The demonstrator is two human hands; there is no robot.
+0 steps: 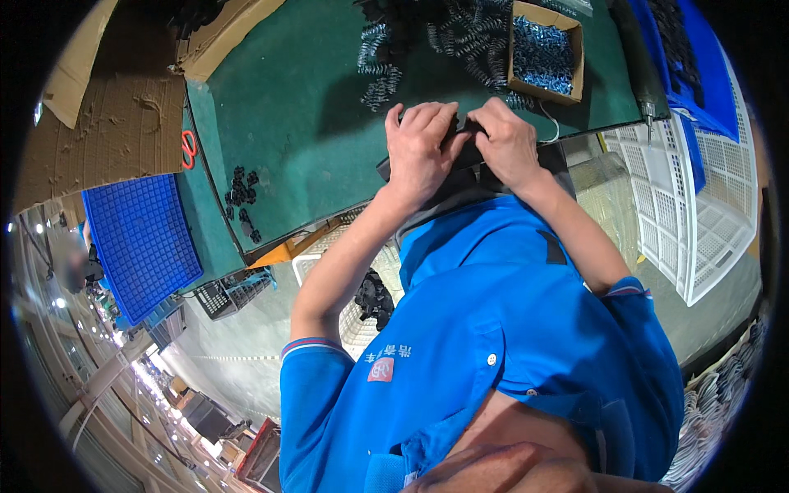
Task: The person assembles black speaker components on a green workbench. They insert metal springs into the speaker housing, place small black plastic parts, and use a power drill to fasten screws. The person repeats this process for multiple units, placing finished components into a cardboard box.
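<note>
At the front edge of the green worktable (288, 107), my left hand (417, 149) and my right hand (506, 141) are close together with curled fingers. Between their fingertips is a small black part (463, 125), mostly hidden by the fingers, so its exact kind is unclear. Just beyond my left hand lie loose metal coil springs (380, 70), and more dark springs (472, 41) are heaped farther back. Beyond my right hand stands an open cardboard box (579, 62) full of small bluish screws (541, 53).
Small black pieces (241, 193) and red-handled scissors (189, 149) lie on the left. A blue plastic tray (144, 246) and cardboard (99, 123) stand beyond them. On the right are a driver-like tool (648, 107), a blue bin (715, 107) and white plastic crates (678, 205).
</note>
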